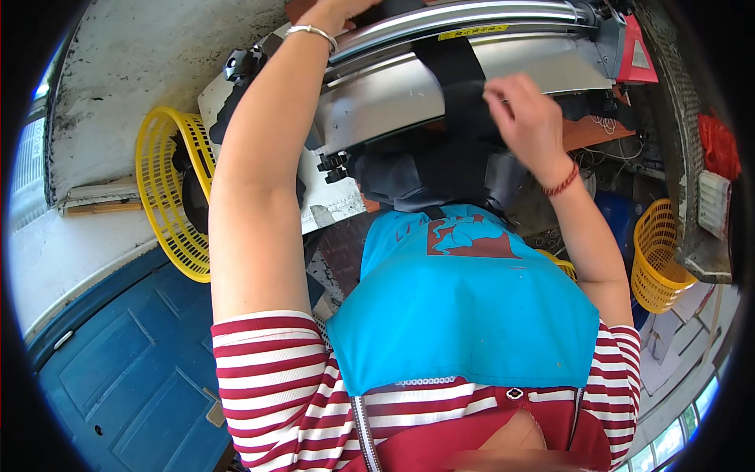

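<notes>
Concrete floor and a blue panelled door lie below you, with a yellow basket [169,189] at your left and a second yellow basket [657,252] at your right. Your right hand [528,118] pinches the edge of the black fabric piece [456,94], which lies draped over the curved metal plate of the machine [440,55]. Your left hand [330,12] reaches past the top rail; its fingers are cut off by the rim, so its grip cannot be told. More dark fabric [425,177] hangs under the plate. The piece looks part-positioned, probably not yet smoothed flat.
</notes>
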`<control>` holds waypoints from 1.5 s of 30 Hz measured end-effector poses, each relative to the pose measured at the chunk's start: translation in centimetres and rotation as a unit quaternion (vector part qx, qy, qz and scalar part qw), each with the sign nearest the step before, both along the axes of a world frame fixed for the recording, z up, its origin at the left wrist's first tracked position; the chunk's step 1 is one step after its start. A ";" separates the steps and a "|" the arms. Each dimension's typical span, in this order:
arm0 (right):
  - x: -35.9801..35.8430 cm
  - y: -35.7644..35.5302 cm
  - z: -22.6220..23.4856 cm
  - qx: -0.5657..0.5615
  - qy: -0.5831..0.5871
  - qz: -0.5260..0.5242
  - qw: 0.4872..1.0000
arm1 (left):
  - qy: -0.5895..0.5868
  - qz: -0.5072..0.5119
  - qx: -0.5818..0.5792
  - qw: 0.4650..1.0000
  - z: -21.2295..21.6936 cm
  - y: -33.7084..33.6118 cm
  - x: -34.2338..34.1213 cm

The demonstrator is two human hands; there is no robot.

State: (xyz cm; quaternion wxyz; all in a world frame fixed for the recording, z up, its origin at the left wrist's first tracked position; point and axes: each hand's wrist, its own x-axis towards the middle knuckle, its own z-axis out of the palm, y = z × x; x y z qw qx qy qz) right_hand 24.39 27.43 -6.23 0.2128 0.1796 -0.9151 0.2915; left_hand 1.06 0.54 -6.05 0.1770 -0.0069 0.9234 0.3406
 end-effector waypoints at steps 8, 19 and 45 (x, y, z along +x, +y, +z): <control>5.2 -6.1 -8.9 0.107 -0.078 0.115 0.985 | 0.006 0.129 0.215 0.968 11.4 -0.5 -1.9; 4.6 -6.8 -7.5 0.000 -0.071 0.227 0.971 | 0.238 0.112 0.112 0.958 21.2 -3.9 1.6; 4.7 -6.1 -8.0 0.208 -0.164 0.175 0.948 | 0.311 -0.083 -0.082 0.943 5.5 -0.5 0.9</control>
